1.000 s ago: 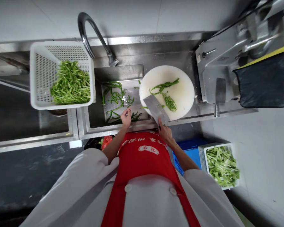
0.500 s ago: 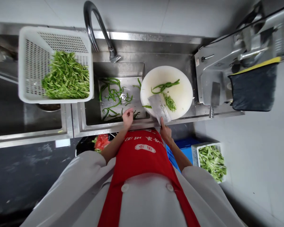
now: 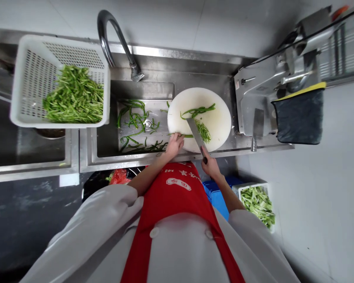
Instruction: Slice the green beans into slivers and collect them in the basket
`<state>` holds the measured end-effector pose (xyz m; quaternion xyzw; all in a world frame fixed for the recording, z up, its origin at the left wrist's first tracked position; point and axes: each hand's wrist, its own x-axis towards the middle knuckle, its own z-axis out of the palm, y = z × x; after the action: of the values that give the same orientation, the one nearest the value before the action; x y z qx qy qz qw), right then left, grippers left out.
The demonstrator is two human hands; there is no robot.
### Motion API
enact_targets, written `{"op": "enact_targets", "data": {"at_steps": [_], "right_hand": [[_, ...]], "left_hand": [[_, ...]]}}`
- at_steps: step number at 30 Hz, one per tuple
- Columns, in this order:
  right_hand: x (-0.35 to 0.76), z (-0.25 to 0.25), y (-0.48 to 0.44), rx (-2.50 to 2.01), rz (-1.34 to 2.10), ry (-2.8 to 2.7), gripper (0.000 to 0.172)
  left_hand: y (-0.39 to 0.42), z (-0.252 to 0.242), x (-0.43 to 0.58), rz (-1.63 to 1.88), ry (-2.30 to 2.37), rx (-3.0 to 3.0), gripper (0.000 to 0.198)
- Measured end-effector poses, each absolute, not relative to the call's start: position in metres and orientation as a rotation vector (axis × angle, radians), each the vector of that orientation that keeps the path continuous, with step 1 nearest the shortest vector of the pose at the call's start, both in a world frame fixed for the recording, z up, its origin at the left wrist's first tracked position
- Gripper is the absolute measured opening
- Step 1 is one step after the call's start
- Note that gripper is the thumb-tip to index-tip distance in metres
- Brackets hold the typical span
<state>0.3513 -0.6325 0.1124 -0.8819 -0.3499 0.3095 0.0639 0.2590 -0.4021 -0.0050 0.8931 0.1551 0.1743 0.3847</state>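
A round white cutting board (image 3: 215, 114) lies on the steel counter to the right of a sink (image 3: 106, 137). On the board are long green stems (image 3: 198, 110) and a small heap of cut pieces (image 3: 204, 131). My right hand (image 3: 211, 166) is closed on the handle of a cleaver (image 3: 195, 134), whose blade rests over the near part of the board. At the board's near left edge, my left hand (image 3: 174, 144) pinches a green stem (image 3: 185, 136). More green stems (image 3: 135, 124) lie in the sink basin.
A white perforated basket (image 3: 29, 78) of cut greens sits over the left basin. A curved tap (image 3: 115, 37) stands behind the sink. A steel machine (image 3: 265, 98) with a dark cover (image 3: 299, 116) is at right. Below are a blue crate (image 3: 216, 194) and a white basket of greens (image 3: 258, 202).
My left hand has moved right from the sink to the board's edge with a green stem. The cleaver has turned from flat to nearly edge-on over the board.
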Motion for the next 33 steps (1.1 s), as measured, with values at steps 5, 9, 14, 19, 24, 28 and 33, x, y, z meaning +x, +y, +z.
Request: {"op": "enact_targets", "data": {"at_steps": [5,9,14,19,24,28,33], "right_hand": [[0.381,0.125,-0.653,-2.441,0.955,-0.972,0.068],[0.397,0.117,-0.658,-2.337,1.040,-1.069,0.058],[0.415,0.120,-0.658,-2.759,1.073,-1.172,0.039],[0.418,0.134,-0.653,-2.857,1.130,-1.418,0.041],[0.420,0.130,-0.624,-2.788,1.181,-1.457,0.039],[0.422,0.130,-0.612,-2.762,1.138,-1.495,0.041],[0.411,0.128,-0.601,-2.787,1.178,-1.431,0.041]], "left_hand": [[-0.373,-0.016,0.272,0.503,0.413,2.327,0.027],[-0.383,-0.013,0.278,0.472,0.385,2.350,0.024],[-0.420,-0.011,0.294,0.444,0.348,2.318,0.027],[-0.430,-0.013,0.298,0.433,0.434,2.330,0.028],[-0.431,-0.017,0.295,0.453,0.458,2.300,0.029],[-0.431,-0.021,0.294,0.450,0.462,2.269,0.030],[-0.430,-0.026,0.292,0.423,0.460,2.274,0.033]]}}
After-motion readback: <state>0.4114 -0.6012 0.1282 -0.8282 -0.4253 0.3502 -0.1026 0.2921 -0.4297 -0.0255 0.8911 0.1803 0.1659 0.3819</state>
